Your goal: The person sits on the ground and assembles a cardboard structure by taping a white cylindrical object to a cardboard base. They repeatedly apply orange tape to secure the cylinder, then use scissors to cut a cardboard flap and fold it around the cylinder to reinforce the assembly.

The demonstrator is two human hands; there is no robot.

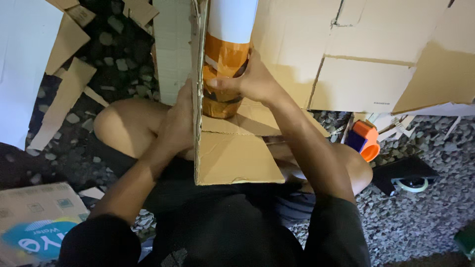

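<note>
While your left hand (175, 123) is bracing the cardboard panel (232, 153) from outside, your right hand (255, 79) is closing its grip around the orange tape roll (222, 74) pressed against the panel's inner face; keep pressure even.

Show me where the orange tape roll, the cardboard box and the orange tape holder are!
orange tape roll (223, 59): head view, on its shiny front.
cardboard box (237, 158): head view, on the bare lower flap.
orange tape holder (365, 140): head view, on its orange body.
</note>
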